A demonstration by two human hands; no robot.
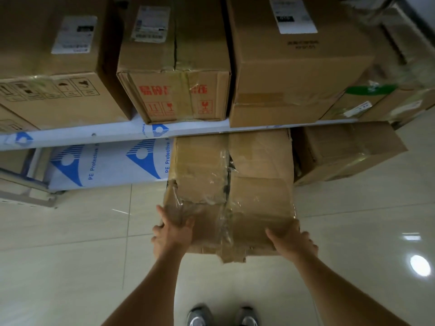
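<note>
Worn carton [235,184] gripped at near corners.
Left hand [173,234] and right hand [292,238] are clamped on it; flaps taped shut, contents unseen, rear end under shelf [106,135].

Boxes, grips and shoes, as we count them.
We count three big boxes along the shelf [94,135] front: a left box [58,95], a red-printed box [174,90] and a right box [294,74], each with one white label [293,15]. Below are two more, a worn box [235,184] and a plain box [348,151]. There are two grips, the left grip [173,231] and the right grip [292,238], and two shoes [200,316].
</note>
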